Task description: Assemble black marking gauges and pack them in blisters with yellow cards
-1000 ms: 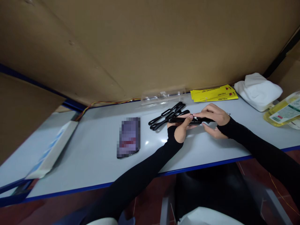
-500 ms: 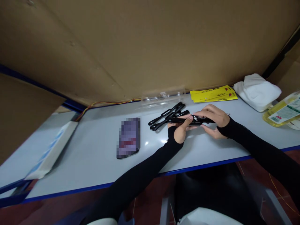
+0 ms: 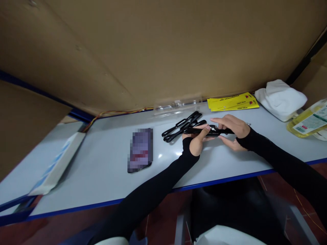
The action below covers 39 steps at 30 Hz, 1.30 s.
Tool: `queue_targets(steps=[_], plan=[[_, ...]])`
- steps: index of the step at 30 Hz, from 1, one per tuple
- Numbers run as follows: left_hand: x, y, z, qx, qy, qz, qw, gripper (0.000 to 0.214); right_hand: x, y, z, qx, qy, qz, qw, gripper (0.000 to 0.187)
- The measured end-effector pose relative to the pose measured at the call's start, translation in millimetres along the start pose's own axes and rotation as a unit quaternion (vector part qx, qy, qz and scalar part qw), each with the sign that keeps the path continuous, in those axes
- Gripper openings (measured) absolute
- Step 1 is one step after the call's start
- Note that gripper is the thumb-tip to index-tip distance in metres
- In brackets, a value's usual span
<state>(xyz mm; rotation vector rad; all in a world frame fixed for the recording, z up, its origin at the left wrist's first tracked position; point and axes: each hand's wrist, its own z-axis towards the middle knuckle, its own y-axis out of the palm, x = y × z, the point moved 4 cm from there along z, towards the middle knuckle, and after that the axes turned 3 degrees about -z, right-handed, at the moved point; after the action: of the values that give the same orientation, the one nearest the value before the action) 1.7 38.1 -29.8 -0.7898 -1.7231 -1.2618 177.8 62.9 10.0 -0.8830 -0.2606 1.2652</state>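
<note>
My left hand [image 3: 197, 143] is closed around a long, glossy black handled tool [image 3: 196, 131], its thumb lying along the top. The right end of the same tool sits in my right hand [image 3: 233, 131], thumb below and curled fingers above, the index finger stretched out to the left. A small white bit [image 3: 213, 128] shows on the tool between the two hands. Just beyond my left hand, several similar black tools [image 3: 176, 126] with slotted handles lie in a crossed pile. My fingers hide part of the held piece, and its exact kind is unclear.
Yellow printed cards [image 3: 232, 102] lie at the back beside a clear plastic tray [image 3: 176, 108]. To the right are a white cloth bundle [image 3: 279, 98] and a bottle of yellow liquid [image 3: 308, 120]. A blurred-out phone-like slab [image 3: 140, 149] and a white box [image 3: 57, 163] stand left.
My right index finger has lifted and straightened away from the black tool. My left hand keeps its hold, and the pile has not moved.
</note>
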Motion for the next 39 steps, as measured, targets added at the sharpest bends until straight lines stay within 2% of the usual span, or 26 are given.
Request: queue_targets(steps=[2,4,6,10,12,15,16,17,19,20,21,23,25,26,27,29,30,32,35,36,38,39], plan=[[-2.8,-1.0,1.0,-0.005,0.005,-0.003,1.0,0.045,-1.9,1.9,-0.6,-0.003,0.0,-0.017,1.0,0.066],[-5.4,-1.5,2.0,-0.01,0.011,-0.004,1.0,0.045,-2.4,2.9,-0.5,-0.01,-0.007,-0.041,0.999,0.059],[-7.0,-1.9,2.9,-0.005,0.009,-0.003,1.0,0.045,-1.1,2.0,0.0,-0.015,-0.009,-0.066,0.998,0.044],[-4.4,-1.8,2.5,0.012,-0.005,-0.002,1.0,0.045,0.1,-2.7,0.8,-0.018,-0.01,-0.088,0.996,0.001],[-1.3,-0.9,1.4,0.011,-0.006,-0.003,1.0,0.044,-0.7,-3.7,0.2,-0.012,0.007,-0.079,0.997,0.006],[1.1,0.6,0.2,0.002,-0.006,-0.006,1.0,0.044,-1.9,-2.5,-1.1,0.004,0.031,-0.064,0.997,0.043],[0.9,0.9,0.1,0.001,-0.006,-0.008,1.0,0.045,-2.4,-1.8,-1.3,0.006,0.025,-0.062,0.998,0.046],[0.5,1.0,0.1,0.002,-0.007,-0.012,1.0,0.045,-2.9,-1.1,-1.3,0.006,0.014,-0.061,0.998,0.04],[-0.6,0.6,0.4,0.01,-0.01,-0.016,1.0,0.045,-3.1,-0.3,-1.0,0.004,-0.008,-0.059,0.998,0.01],[-1.0,0.4,0.6,0.014,-0.012,-0.017,1.0,0.045,-2.8,-0.1,-0.8,0.002,-0.013,-0.057,0.998,0.003],[-1.0,0.3,0.7,0.016,-0.013,-0.017,1.0,0.045,-2.2,0.1,-0.7,0.003,-0.009,-0.054,0.998,0.009],[0.1,0.3,0.6,0.018,-0.012,-0.016,1.0,0.045,-1.0,0.4,-0.8,0.013,0.014,-0.048,0.999,0.008],[1.7,1.0,0.1,0.014,-0.011,-0.015,1.0,0.045,-0.9,0.6,-1.3,0.03,0.031,-0.046,0.998,0.035],[2.3,1.3,-0.2,0.013,-0.012,-0.015,1.0,0.045,-1.5,0.8,-1.5,0.036,0.029,-0.046,0.998,0.039],[2.7,1.5,-0.5,0.014,-0.013,-0.015,1.0,0.044,-2.4,1.1,-1.5,0.038,0.018,-0.044,0.998,0.033],[2.6,1.3,-1.0,0.017,-0.014,-0.015,1.0,0.043,-4.4,1.9,-1.5,0.034,-0.014,-0.031,0.999,0.008],[2.1,1.0,-0.9,0.019,-0.013,-0.013,1.0,0.043,-4.8,2.4,-1.4,0.03,-0.022,-0.022,0.999,0.005],[0.4,0.2,-0.3,0.018,-0.009,-0.008,1.0,0.043,-4.2,3.3,-1.0,0.028,-0.014,-0.008,0.999,0.007],[-3.0,-1.2,1.8,0.013,-0.004,-0.006,1.0,0.044,-3.7,3.2,-0.2,0.039,0.005,-0.027,0.999,0.034],[-3.8,-1.7,2.4,0.014,-0.004,-0.008,1.0,0.045,-4.2,2.5,0.2,0.043,0.002,-0.04,0.998,0.033],[-4.2,-2.5,3.1,0.019,-0.006,-0.009,1.0,0.044,-5.2,0.7,0.9,0.04,-0.008,-0.057,0.998,0.008],[-3.5,-2.6,3.1,0.021,-0.005,-0.011,1.0,0.044,-5.4,-0.1,1.2,0.036,-0.009,-0.058,0.998,0.007]])
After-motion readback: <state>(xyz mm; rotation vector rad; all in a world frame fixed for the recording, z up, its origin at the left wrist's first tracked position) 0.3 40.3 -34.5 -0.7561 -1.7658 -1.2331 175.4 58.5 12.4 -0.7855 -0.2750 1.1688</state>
